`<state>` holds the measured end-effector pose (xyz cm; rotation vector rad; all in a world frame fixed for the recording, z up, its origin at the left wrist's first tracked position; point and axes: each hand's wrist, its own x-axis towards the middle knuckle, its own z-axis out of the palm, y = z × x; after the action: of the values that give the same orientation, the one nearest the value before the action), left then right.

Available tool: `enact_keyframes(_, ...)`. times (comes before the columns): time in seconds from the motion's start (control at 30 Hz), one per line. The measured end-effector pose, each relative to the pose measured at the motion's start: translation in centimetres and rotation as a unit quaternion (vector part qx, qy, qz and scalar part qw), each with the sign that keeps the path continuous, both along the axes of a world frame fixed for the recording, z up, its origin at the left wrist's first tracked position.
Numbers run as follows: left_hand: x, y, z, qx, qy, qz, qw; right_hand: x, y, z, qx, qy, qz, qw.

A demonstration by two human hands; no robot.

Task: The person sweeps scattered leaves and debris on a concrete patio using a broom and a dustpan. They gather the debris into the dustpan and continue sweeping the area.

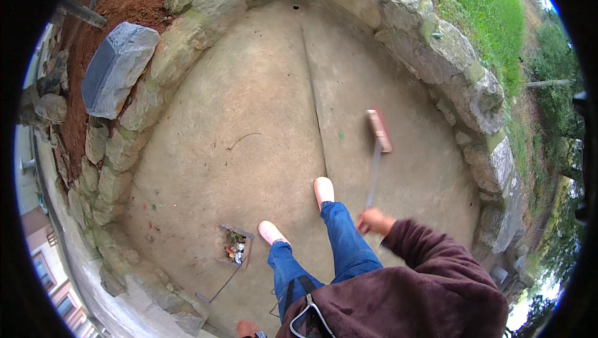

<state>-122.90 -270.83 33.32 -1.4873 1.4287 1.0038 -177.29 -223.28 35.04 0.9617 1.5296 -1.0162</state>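
My right hand point(372, 222) is closed around the upper part of a thin, pale broom handle point(375, 174). The broom head point(379, 131), reddish with a light edge, rests on the concrete ahead and to the right; it is blurred. At the bottom rim of the view my left hand point(247, 328) is partly cut off, with a watch at its wrist, and its fingers are hard to make out. Above it on the floor is a dustpan point(251, 247) holding leaves and white scraps point(239, 254). Its thin handle point(225, 284) slants down to the left, apart from my left hand.
A stone wall point(416, 34) curves around the concrete floor point(243, 104), which has a long joint and a small hole point(295, 7). A curved twig point(244, 139) and leaf bits point(153, 226) lie about. A large grey rock point(119, 69) sits by red soil; grass point(486, 15) grows right.
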Motion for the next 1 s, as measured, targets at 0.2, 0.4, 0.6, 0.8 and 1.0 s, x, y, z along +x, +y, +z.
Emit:
enact_keyframes(0.2,-8.3,5.8,4.3,0.005,0.077,0.435,0.897,3.8,-14.2,6.5,-0.217,-0.157,0.009,0.963)
enact_keyframes(0.4,-13.8,7.2,7.3,-0.071,0.097,0.389,0.913,-5.3,-13.7,6.2,-0.334,-0.243,-0.118,0.903)
enact_keyframes(0.6,-18.8,3.5,2.7,0.011,0.071,0.366,0.928,-6.4,-2.0,16.9,-0.248,-0.081,0.010,0.965)
enact_keyframes(0.8,-26.4,2.1,0.8,0.082,0.119,0.322,0.936,-1.9,6.5,21.7,0.001,0.005,-0.112,0.994)
enact_keyframes(1.0,-28.2,0.9,1.8,0.094,0.118,0.308,0.939,-8.7,15.6,11.2,-0.012,0.062,-0.232,0.971)
